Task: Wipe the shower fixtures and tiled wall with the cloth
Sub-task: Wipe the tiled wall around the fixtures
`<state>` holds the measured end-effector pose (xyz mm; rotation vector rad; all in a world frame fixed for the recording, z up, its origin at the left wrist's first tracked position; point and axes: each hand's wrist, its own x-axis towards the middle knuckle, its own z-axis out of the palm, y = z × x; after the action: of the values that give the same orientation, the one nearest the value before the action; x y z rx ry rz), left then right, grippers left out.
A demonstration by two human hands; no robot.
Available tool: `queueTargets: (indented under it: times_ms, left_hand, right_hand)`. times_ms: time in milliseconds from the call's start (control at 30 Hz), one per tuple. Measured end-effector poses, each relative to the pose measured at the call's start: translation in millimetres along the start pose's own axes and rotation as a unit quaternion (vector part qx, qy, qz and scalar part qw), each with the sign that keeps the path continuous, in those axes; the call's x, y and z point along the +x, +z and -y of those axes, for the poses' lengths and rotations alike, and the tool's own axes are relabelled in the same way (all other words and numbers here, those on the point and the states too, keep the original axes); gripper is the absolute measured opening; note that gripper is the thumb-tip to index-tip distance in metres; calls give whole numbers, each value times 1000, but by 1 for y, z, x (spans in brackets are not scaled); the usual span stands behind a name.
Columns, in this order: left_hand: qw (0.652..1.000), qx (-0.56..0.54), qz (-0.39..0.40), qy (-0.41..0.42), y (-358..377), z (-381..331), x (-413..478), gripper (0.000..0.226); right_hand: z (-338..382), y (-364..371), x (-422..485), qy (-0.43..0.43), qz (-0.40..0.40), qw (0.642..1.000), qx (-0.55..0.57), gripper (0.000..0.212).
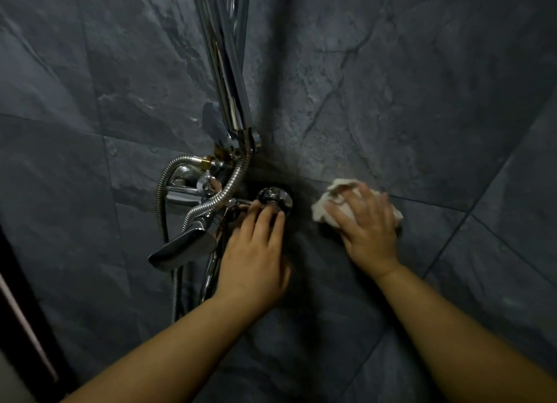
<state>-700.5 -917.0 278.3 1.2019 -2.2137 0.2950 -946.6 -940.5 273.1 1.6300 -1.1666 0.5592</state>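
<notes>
I can read no brand, label or writing on any of the chrome or on the tiles. My right hand (366, 221) lies flat, palm to the tiled wall (407, 101), with the pale crumpled cloth (337, 188) pressed under it; the cloth bulges out past my fingertips on the far side and past my thumb side on the left, and a little shows at the right edge of the hand too. My fingers there are spread only slightly and bent loosely over the cloth, pinning it to the wall rather than gripping it in a fist. My right forearm runs in from the near right corner, wrist straight. My left hand (256, 251) is just left of it, palm down, fingers close together and reaching far to the round chrome wall plate (275, 196) of the tap; the fingertips touch its near rim, and I cannot tell whether they close around anything. Left of that hand sit the tap lever (180, 247), the ribbed metal hose (235, 179) looping across, and the upright chrome shower pipe (229, 70) rising to the top edge. The cloth is well right of the tap, apart from all the chrome.
</notes>
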Motion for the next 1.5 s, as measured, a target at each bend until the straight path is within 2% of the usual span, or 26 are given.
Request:
queueTargets:
  times_ms: [100,167,233,300,367,400,467,567,633,700,833,900,1000,1067,1200,1267,1333,1433,1500]
  left_hand:
    - [1000,2,-12,21,2,-3,2,69]
    - [999,4,-5,52,7,-12,8,75]
    - [998,6,1,63,12,-23,14,77]
    - [998,4,10,62,17,-33,18,77]
    - [997,-2,7,74,25,-40,19,79]
    - [996,-5,4,86,29,-43,20,80]
    - [995,-4,1,102,36,-46,23,84]
    - [995,-21,8,101,49,-45,31,87]
    - [995,-28,24,94,61,-43,35,91]
    - [995,-34,31,93,71,-42,35,96]
    - [993,-49,8,108,81,-41,36,94]
    - [992,-49,1,114,83,-38,35,90]
    - [991,-62,-14,117,84,-38,37,84]
    - [991,-67,-20,115,82,-40,39,83]
    - [991,-57,-18,116,82,-40,39,86]
    - [992,-53,-13,115,83,-40,37,89]
    - [992,-45,-5,121,84,-38,37,90]
    - [992,-34,-6,124,90,-36,37,93]
    - [991,-34,-14,125,94,-35,36,94]
  right_hand:
    - [-8,-9,11,141,-43,989,-22,50]
    - [-7,-13,48,272,-104,956,-33,43]
    - [2,-12,75,319,-140,937,-26,47]
    - [8,-3,61,256,-122,958,-39,52]
    - [4,1,19,154,-73,985,-38,59]
    - [-3,2,-5,135,-50,989,-36,60]
    - [-19,-6,-30,188,-35,981,-33,55]
    - [-42,-22,0,296,-142,944,20,46]
    - [-51,-31,39,296,-232,925,47,53]
    - [-47,-34,57,296,-263,915,73,59]
    - [-37,-29,32,279,-158,945,59,74]
    - [-38,-31,25,291,-123,948,38,78]
    - [-36,-32,40,322,-135,937,34,70]
    - [-29,-26,42,298,-139,944,25,62]
    - [-9,-4,4,220,-84,972,-6,42]
    - [-9,0,-32,228,-53,972,-14,41]
    - [-15,-2,-54,318,-41,947,-17,56]
    - [-20,-6,-37,475,-141,868,24,55]
    - [-8,-3,-11,505,-188,842,30,63]
